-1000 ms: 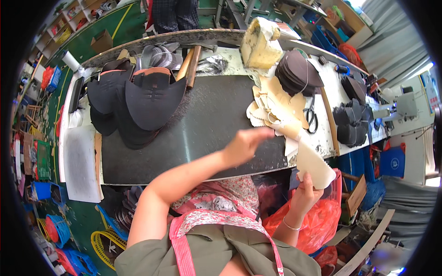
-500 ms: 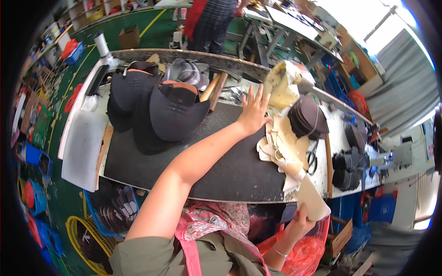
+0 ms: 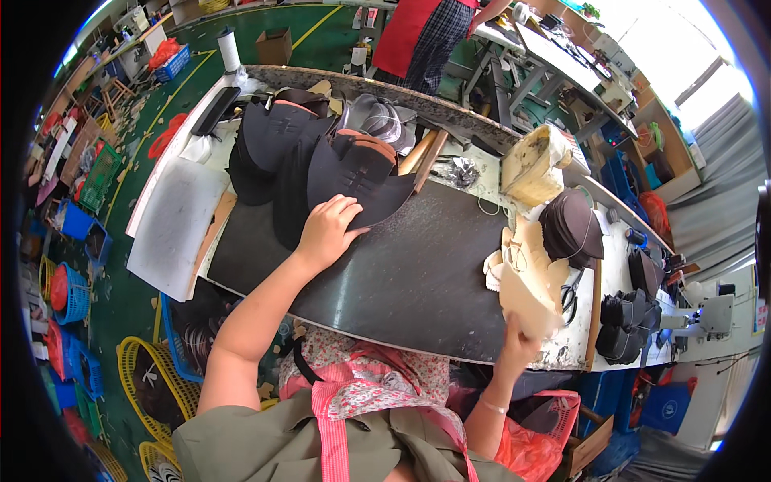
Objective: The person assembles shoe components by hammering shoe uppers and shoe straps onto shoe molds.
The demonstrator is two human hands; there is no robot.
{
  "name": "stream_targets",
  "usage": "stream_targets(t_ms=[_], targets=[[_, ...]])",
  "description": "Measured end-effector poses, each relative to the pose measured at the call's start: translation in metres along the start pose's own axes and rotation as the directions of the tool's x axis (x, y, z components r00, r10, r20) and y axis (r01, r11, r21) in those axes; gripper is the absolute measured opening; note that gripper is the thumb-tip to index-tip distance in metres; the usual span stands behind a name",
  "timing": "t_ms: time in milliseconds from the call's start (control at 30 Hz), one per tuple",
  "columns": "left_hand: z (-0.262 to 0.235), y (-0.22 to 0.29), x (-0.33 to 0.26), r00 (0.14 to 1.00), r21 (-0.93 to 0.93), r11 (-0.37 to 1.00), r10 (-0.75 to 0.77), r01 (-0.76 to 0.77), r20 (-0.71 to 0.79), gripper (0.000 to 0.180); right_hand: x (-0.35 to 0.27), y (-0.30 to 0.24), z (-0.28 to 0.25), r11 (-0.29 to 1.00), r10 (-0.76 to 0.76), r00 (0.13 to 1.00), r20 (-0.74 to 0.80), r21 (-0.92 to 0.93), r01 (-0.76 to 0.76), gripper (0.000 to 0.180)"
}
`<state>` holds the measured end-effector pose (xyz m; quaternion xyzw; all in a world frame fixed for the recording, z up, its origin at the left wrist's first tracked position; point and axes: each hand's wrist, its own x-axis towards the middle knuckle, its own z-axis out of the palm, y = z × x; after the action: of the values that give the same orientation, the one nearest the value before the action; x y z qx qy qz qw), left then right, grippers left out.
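My left hand [image 3: 328,233] rests at the lower edge of a black curved shoe upper [image 3: 361,181], the front one of the overlapping black pieces on the left of the bench. Its fingers lie on the piece, and the thumb is apart, near the edge. At the front right, my right hand [image 3: 522,347] pinches a cream, zigzag-edged lining piece [image 3: 526,297]. That piece overlaps a loose pile of similar cream pieces [image 3: 530,241]. Slight blur covers its lower end. Beside the pile stands a tied stack of dark brown pieces [image 3: 572,225].
A dark mat [image 3: 418,273] covers the bench middle. Scissors [image 3: 570,297] lie right of the cream pile; a stained yellowish container [image 3: 534,165] stands behind. Wooden-handled tools [image 3: 426,157] lie near the black pieces. A person [image 3: 418,44] stands across the bench. Yellow baskets [image 3: 157,386] sit lower left.
My left hand has moved left from beside the yellowish container to the black uppers. My right hand has brought the cream piece up over the pile. The whole view has shifted.
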<state>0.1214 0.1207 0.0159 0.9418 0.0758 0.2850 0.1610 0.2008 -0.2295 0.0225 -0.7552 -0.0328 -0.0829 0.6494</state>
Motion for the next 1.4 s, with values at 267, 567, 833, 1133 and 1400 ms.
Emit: stream_targets(t_ms=[267, 567, 833, 1133, 1400], targets=[[-0.001, 0.035, 0.006, 0.965, 0.028, 0.994, 0.107, -0.103, -0.240, 0.025, 0.074, 0.024, 0.034, 0.283, -0.545, 0.803, 0.242, -0.848, 0.448, 0.034], [0.076, 0.136, -0.034, 0.981, -0.078, 0.978, 0.196, -0.196, 0.002, 0.026, 0.095, 0.043, 0.008, 0.062, -0.420, 0.906, 0.060, -0.994, 0.095, 0.028], [0.060, 0.154, -0.064, 0.939, -0.320, 0.921, 0.291, -0.222, 0.186, 0.034, 0.084, 0.040, -0.003, 0.055, -0.336, 0.906, 0.257, -0.955, 0.291, 0.037], [0.030, 0.088, -0.077, 0.986, -0.519, 0.850, -0.005, 0.091, 0.164, 0.016, 0.050, -0.016, 0.007, 0.381, -0.267, 0.907, 0.326, -0.829, 0.410, 0.026], [-0.025, 0.033, -0.035, 0.949, -0.624, 0.737, -0.313, 0.259, 0.023, 0.014, 0.054, -0.043, 0.040, 0.568, -0.342, 0.820, 0.459, -0.594, 0.570, 0.020]])
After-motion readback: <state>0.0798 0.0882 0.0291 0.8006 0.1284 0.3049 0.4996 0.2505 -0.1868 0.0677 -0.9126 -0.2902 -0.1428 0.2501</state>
